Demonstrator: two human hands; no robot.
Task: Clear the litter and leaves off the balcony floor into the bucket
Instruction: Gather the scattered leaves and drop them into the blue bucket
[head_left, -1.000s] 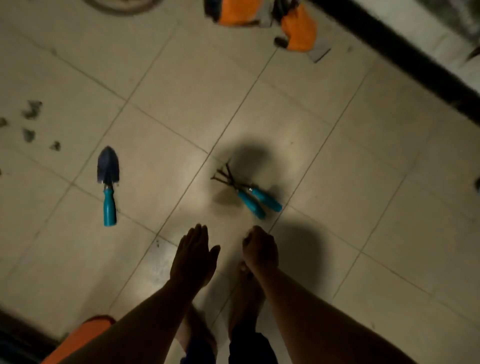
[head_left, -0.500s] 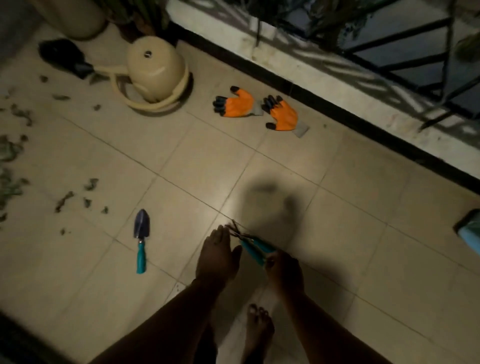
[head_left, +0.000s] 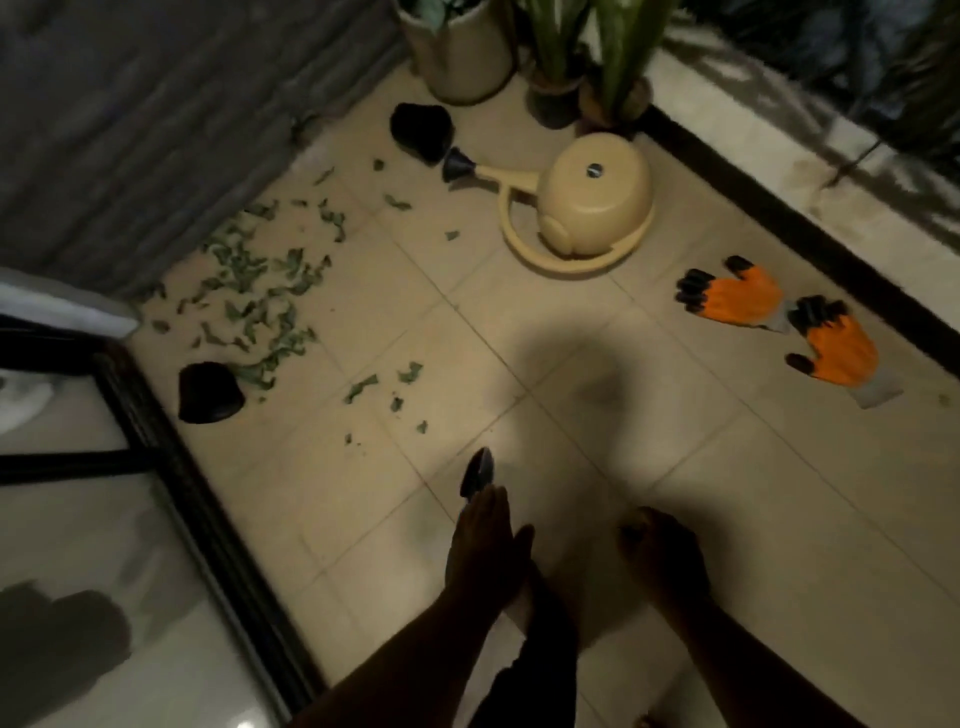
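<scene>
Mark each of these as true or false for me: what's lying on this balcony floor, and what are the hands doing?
1. The green leaves lie scattered near the grey wall. True.
2. The watering can stands upright. False: it lies tipped over on the tiles.
3. Two orange gloves lie on the floor near the black edge strip. True.
4. The person is wearing the gloves. False: both hands are bare.
5. The left hand has its fingers stretched out. True.
6. The leaves are already in a bucket. False: they lie on the tiles, and no bucket is visible.
</scene>
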